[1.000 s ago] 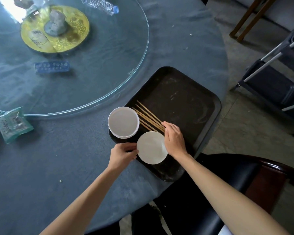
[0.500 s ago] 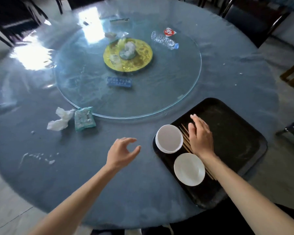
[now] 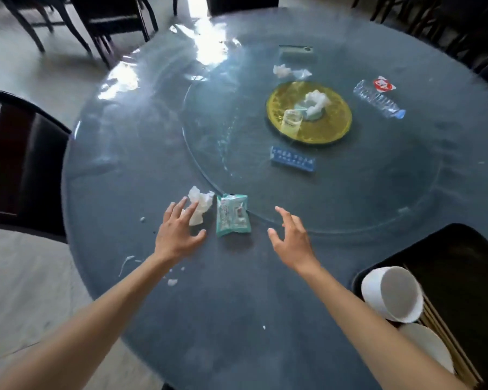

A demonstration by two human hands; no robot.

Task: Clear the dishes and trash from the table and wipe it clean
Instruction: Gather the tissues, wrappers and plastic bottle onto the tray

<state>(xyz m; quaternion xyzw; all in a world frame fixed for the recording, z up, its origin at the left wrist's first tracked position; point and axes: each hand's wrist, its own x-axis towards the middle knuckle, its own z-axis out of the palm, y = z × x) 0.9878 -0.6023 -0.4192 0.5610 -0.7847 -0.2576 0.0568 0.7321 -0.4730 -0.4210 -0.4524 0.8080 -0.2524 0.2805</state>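
A crumpled white tissue and a green wet-wipe packet lie on the round blue table by the glass turntable's rim. My left hand hovers open with its fingertips over the tissue. My right hand is open, fingers spread, just right of the packet and holding nothing. At the lower right a black tray holds a white bowl, a white plate and wooden chopsticks.
The glass turntable carries a yellow plate with a cup and tissue, a blue packet, a plastic bottle, a red wrapper and more tissues. White crumbs dot the near cloth. Dark chairs ring the table.
Both hands left the tray and moved left across the table to the tissue and green packet. The view swung left, so the tray now sits at the lower right.
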